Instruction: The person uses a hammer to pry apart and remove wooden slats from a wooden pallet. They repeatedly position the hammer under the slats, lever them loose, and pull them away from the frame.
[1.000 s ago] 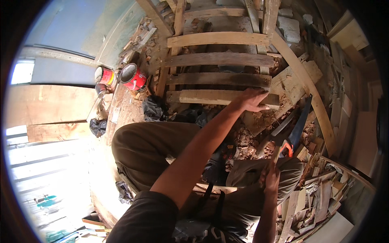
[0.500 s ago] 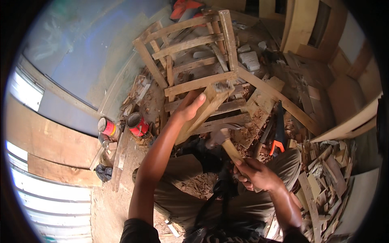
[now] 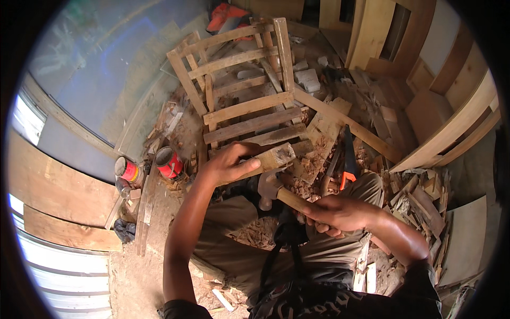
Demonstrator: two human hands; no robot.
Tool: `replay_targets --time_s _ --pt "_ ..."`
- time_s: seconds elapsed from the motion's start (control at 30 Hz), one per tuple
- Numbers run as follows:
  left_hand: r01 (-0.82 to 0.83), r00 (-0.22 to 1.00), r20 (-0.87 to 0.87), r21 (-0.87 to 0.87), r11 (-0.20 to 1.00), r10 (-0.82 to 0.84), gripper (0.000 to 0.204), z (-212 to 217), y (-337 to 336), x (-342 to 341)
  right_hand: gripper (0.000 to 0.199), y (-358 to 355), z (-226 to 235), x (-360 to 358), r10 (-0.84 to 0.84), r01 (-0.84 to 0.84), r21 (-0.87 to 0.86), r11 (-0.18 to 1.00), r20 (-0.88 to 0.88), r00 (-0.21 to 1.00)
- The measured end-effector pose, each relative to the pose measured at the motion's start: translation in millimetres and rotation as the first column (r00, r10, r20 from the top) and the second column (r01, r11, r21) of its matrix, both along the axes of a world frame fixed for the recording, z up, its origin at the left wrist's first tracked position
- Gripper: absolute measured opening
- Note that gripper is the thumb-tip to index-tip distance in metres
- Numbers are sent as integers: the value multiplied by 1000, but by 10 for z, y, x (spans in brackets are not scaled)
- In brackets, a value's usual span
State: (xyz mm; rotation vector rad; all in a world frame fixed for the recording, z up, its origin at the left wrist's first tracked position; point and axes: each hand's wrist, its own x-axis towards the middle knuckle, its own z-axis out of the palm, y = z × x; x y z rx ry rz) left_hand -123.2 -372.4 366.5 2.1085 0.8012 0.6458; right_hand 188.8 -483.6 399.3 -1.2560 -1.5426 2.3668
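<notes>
My left hand [image 3: 231,165] is closed around a short, thick wooden block [image 3: 273,158], thumb along its side, and holds it level above my lap. The block's squared end points right and looks rough and pale. A hammer [image 3: 292,200] with a wooden handle is gripped in my right hand [image 3: 339,213]. Its dark metal head lies just below the block's right end; I cannot tell whether the two touch. Straight ahead, beyond my hands, a slatted wooden frame [image 3: 247,107] stands among scraps on the floor.
A handsaw [image 3: 349,159] with an orange handle lies right of centre. Two red paint cans [image 3: 169,164] stand at left. Heaped wood offcuts [image 3: 425,207] are by my right knee. A long plank [image 3: 350,123] slants from the frame toward wooden panels [image 3: 451,127] at right.
My left hand has lowered the block and turned it from steeply slanted to nearly level. The hammer has moved left and slightly down, its head now beneath the block's end. My view has shifted a little.
</notes>
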Motion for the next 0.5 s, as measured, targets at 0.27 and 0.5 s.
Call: replay_targets --time_s 0.27,0.5 --pt "-329 921 185 -102 939 343 74 -711 186 -382 45 -287 82 -105 -252 266 84 960 -148 956" --pt "-505 857 -81 62 861 508 82 -1518 464 -818 35 -76 92 78 -449 449 -54 892 -233 863"
